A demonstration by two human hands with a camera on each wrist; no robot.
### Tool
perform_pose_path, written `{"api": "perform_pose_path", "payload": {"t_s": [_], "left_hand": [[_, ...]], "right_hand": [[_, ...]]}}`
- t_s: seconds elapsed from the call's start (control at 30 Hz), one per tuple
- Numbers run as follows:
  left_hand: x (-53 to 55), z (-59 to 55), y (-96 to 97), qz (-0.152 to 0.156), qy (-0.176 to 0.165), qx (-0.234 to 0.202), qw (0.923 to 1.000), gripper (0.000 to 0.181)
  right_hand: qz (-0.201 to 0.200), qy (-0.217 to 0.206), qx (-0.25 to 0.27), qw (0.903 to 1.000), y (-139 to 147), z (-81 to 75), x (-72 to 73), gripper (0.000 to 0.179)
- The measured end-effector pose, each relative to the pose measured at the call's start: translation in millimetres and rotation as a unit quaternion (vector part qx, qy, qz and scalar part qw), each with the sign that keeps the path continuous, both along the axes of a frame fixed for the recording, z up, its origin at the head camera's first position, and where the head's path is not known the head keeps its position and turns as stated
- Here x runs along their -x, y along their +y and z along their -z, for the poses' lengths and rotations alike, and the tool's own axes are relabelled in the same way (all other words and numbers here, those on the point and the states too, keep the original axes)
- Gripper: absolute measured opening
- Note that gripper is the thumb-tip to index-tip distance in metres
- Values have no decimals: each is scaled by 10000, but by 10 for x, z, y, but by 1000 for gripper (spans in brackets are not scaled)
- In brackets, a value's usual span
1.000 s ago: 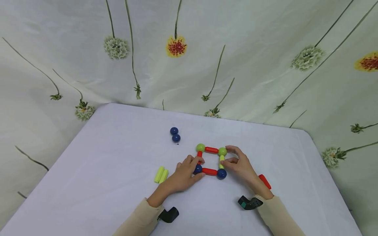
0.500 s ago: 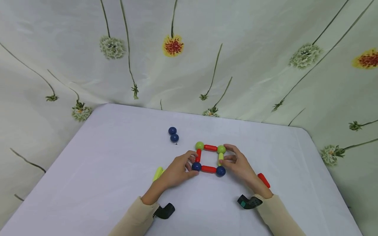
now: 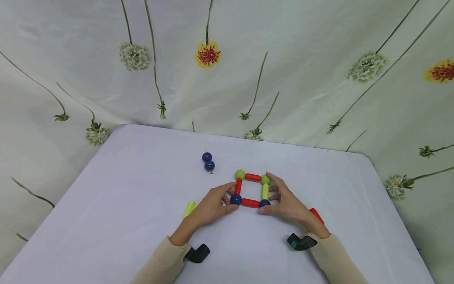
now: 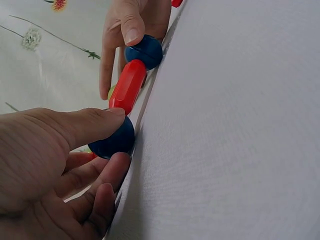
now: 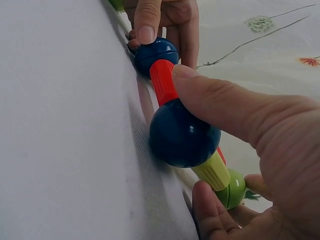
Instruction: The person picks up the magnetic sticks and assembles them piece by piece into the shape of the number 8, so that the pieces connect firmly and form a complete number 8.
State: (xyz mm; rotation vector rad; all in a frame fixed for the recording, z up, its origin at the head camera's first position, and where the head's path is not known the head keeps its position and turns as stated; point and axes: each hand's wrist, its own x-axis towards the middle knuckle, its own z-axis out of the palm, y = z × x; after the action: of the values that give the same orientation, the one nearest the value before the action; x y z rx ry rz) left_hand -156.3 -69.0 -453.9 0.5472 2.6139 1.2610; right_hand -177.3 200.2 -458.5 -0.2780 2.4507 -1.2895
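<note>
A square of magnetic sticks and balls (image 3: 253, 177) lies on the table, with two green balls at the far corners and two blue balls at the near ones. Three sides are red sticks; the right side is a yellow-green stick (image 3: 265, 191). My left hand (image 3: 211, 205) pinches the left blue ball (image 4: 122, 137) between thumb and fingers. Spanning the right side, my right hand (image 3: 289, 203) has its thumb against the right blue ball (image 5: 182, 135) and a fingertip at the far green ball (image 5: 232, 190).
Two loose blue balls (image 3: 209, 165) sit together behind the square. Yellow-green sticks (image 3: 189, 209) lie beside my left wrist, partly hidden. A red stick (image 3: 317, 215) is by my right forearm. A flower-patterned cloth (image 3: 227, 79) hangs behind the white table (image 3: 142, 177).
My left hand has drawn back slightly from the left red stick to the left blue ball. My right thumb has moved from the yellow-green stick to the right blue ball.
</note>
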Motion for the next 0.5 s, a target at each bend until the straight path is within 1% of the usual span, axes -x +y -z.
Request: {"api": "perform_pose_path", "payload": {"t_s": [0.13,0.23,0.33,0.43,0.5], "left_hand": [[-1,0,-2,15,-16,49,10000,68],[4,-32,-27,2,-46,158,9999,67],[18,-102,-89,-181,0,215,9996,63],[60,-163,-182,-423,176,235,9987,56],[96,-195,-249,-507,287,278,9979,52]], "right_hand": [[-43,49,23,10000,7,2,-3,111],[-59,57,42,10000,12,-1,-5,111],[-84,40,51,9999,20,-2,-4,111],[-113,30,87,9999,25,1,0,110],[-159,32,159,9997,27,8,4,107]]}}
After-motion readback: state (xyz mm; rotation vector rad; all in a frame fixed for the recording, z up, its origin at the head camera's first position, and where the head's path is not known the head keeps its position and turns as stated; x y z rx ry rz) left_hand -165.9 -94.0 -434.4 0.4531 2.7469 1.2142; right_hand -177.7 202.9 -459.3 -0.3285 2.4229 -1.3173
